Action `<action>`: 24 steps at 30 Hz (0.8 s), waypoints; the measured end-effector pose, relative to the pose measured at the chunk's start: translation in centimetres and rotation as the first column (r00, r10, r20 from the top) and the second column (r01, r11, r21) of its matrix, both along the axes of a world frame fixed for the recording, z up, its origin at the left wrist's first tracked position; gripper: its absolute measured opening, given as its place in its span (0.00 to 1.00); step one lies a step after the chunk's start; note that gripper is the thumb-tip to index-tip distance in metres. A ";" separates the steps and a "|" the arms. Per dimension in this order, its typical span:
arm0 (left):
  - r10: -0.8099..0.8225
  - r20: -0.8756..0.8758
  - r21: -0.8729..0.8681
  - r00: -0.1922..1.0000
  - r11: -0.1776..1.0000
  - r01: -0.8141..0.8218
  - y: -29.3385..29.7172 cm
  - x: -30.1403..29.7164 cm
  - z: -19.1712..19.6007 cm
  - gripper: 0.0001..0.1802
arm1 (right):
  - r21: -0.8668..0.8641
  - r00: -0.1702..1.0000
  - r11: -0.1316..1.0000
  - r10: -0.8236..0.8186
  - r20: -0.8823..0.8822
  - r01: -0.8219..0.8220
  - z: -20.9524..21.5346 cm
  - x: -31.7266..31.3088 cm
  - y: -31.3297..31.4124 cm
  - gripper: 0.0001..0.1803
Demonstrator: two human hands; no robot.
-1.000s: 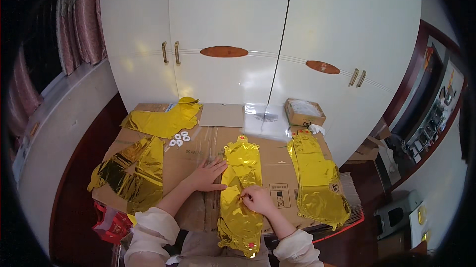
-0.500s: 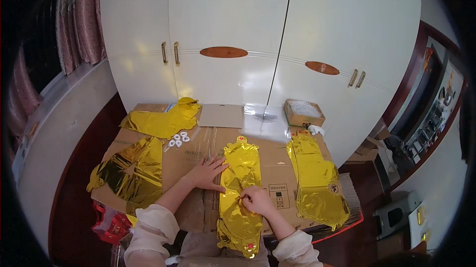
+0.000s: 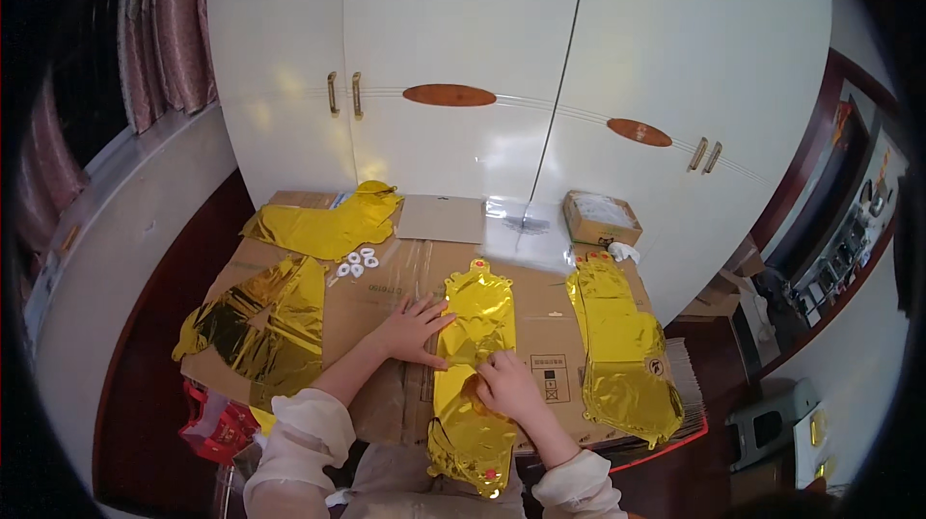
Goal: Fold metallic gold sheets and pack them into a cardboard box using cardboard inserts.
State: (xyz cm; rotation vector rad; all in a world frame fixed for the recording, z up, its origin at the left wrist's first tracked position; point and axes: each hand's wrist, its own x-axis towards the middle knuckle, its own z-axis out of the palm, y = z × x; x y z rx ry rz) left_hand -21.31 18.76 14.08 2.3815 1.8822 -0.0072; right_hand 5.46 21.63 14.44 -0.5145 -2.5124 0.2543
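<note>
A flat gold foil balloon [image 3: 477, 307] with small red dots near its ends lies lengthwise in front of me, its near end hanging over the table edge. My left hand [image 3: 410, 331] is open, fingers spread, with the fingertips and thumb resting along the balloon's left edge. My right hand [image 3: 508, 386] is closed over the balloon's middle, thumb and fingers pinched at the foil. The exact grip point is partly hidden by the fingers. Creases run through the foil around that hand.
More flat gold foil balloons lie at the far left [image 3: 323, 228], near left [image 3: 265, 331] and right [image 3: 627, 365]. Small white rings [image 3: 357, 263], a grey card [image 3: 441, 218], a clear plastic bag [image 3: 526, 230] and a small cardboard box [image 3: 603, 218] sit on the cardboard-covered table [image 3: 371, 297]. A red bag [image 3: 220, 427] hangs below left.
The whole view has shifted slightly. My right hand has moved a little up along the balloon, and the left hand stays at its left edge.
</note>
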 end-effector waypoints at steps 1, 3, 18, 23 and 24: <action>-0.004 0.000 0.006 1.000 1.000 0.004 0.1 -0.1 -0.3 0.59 | 0.064 1.000 0.998 0.001 -0.020 0.000 0.5 -0.2 -0.4 0.14; -0.022 0.003 0.027 1.000 0.999 0.022 0.2 -0.1 -0.4 0.58 | 0.039 0.991 0.992 0.120 0.051 -0.122 0.6 -0.6 -1.2 0.16; -0.038 0.035 0.066 0.999 0.997 0.036 0.1 -0.4 -0.6 0.58 | 0.028 0.886 0.920 0.367 0.282 -0.391 -0.5 -0.8 -2.5 0.21; -0.044 0.057 0.051 0.997 0.998 0.041 0.2 -0.4 -0.5 0.59 | -0.014 0.890 0.922 0.378 0.254 -0.388 -0.7 -0.8 -2.0 0.23; -0.040 0.048 0.045 0.998 0.998 0.038 0.2 -0.5 -0.4 0.59 | -0.056 0.898 0.929 0.368 0.240 -0.366 -0.6 -0.6 -1.5 0.24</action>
